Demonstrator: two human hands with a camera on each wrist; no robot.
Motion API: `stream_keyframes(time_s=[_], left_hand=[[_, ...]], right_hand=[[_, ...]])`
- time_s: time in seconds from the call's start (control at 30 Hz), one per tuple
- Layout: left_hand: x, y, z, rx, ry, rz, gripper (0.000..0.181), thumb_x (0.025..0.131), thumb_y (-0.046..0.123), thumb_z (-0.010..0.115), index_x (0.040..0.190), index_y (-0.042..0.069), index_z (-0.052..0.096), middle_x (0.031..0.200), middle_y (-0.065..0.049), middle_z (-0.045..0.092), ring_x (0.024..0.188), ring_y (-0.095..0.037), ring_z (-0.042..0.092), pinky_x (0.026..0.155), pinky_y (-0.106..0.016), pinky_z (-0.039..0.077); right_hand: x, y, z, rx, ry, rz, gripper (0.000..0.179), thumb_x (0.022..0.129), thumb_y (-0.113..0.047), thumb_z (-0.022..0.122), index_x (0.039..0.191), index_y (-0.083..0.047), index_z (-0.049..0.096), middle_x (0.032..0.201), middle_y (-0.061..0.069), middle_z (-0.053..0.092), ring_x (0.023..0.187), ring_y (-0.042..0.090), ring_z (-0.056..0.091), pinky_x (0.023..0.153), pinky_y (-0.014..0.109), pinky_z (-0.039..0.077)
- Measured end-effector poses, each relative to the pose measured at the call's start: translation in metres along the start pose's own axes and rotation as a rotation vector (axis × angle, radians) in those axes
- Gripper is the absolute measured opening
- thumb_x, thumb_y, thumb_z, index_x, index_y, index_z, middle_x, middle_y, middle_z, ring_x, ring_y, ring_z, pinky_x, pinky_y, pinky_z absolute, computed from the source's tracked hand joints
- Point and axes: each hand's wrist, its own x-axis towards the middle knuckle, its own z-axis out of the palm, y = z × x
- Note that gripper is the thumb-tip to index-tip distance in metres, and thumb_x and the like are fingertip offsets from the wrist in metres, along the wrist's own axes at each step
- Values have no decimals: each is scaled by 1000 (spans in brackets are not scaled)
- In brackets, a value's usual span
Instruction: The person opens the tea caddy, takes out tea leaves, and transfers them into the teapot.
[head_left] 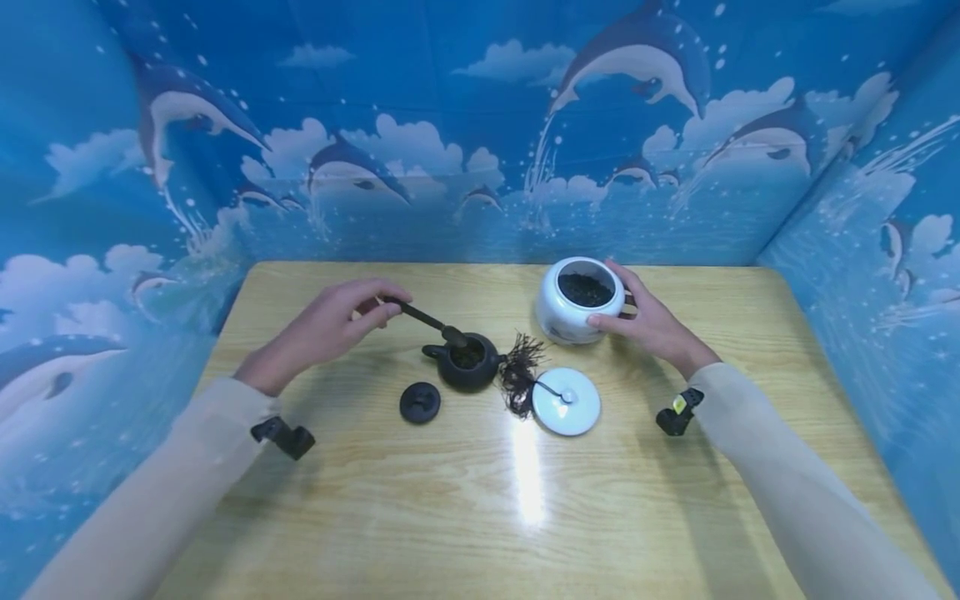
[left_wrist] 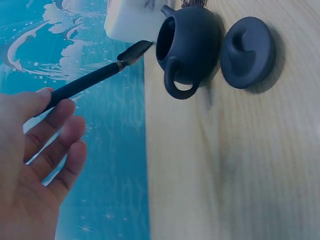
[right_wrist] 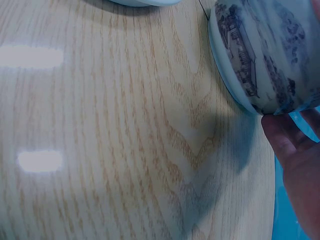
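Note:
My left hand (head_left: 337, 327) pinches a dark tea scoop (head_left: 423, 315) by the end of its handle between thumb and fingers. The scoop's small blade (left_wrist: 135, 52) is at the mouth of a black teapot (head_left: 468, 377), which has dark leaves inside. A white porcelain jar (head_left: 553, 312), full of dark tea leaves (head_left: 585, 290), is gripped from its right side by my right hand (head_left: 651, 321), thumb at the front and fingers behind. Painted buildings and trees decorate the jar's side in the right wrist view.
The teapot's black lid (head_left: 420, 403) lies just in front of it. A round white lid (head_left: 570, 412) lies before the jar, with a dark tassel (head_left: 519, 375) between it and the teapot. The wooden table (head_left: 360, 508) ends at a blue dolphin-print curtain (head_left: 450, 225).

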Motion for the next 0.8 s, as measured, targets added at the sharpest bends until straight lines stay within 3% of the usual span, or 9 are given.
stream_keyframes(time_s=[0.23,0.4,0.6,0.8], left_hand=[[-6,-18,14,-219,38,-137,32,115,33,57,139,14,69,122,-10,75,104,-36,74,92,-52,62],[-9,-38,31,-397,79,-249,38,116,31,57,142,6,65,123,-18,73,110,-43,72,96,-43,64],[-14,-49,41,-467,151,-320,41,116,34,54,146,7,62,126,-16,71,106,-37,73,95,-43,63],[-16,-52,37,-523,225,-363,46,116,41,54,149,9,60,127,-12,70,103,-28,72,95,-37,63]], right_hand=[[1,-1,-1,5,2,1,109,100,-36,82,176,-38,4,185,0,3,167,41,20,131,63,32],[0,-3,1,12,1,-3,109,100,-34,82,176,-38,5,185,0,2,167,41,21,131,62,32],[1,-2,1,7,-2,-3,111,100,-34,83,176,-36,3,185,2,2,166,42,21,131,63,32],[1,-1,0,2,-4,6,110,100,-36,82,176,-38,3,185,1,2,167,42,20,131,63,31]])
